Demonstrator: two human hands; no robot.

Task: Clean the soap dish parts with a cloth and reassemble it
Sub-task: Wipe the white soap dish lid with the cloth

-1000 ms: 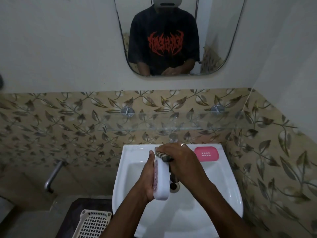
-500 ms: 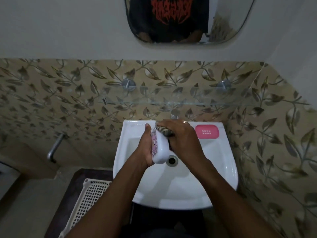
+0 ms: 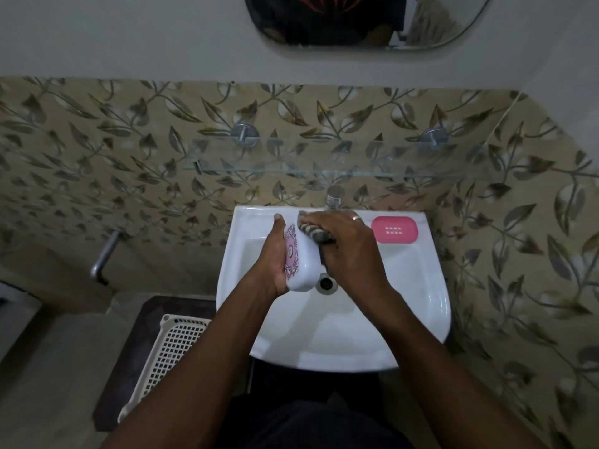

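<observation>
My left hand [image 3: 274, 259] grips a white soap dish part [image 3: 304, 267] with a pink patterned face, held on edge over the basin. My right hand [image 3: 351, 251] holds a grey striped cloth [image 3: 312, 233] bunched against the top and right side of that part; most of the cloth is hidden under the hand. A pink soap dish tray [image 3: 394, 230] with small slots lies flat on the back right rim of the white sink [image 3: 421, 286].
A tap [image 3: 334, 196] stands at the sink's back centre, and the drain [image 3: 325, 282] shows just below my hands. A glass shelf [image 3: 324, 166] runs along the tiled wall above. A white mesh basket [image 3: 168, 348] sits low at the left. A metal pipe [image 3: 103, 259] juts from the left wall.
The camera has tilted downward, so the mirror has slid up out of view. Both hands stay together over the basin, the cloth still against the white part.
</observation>
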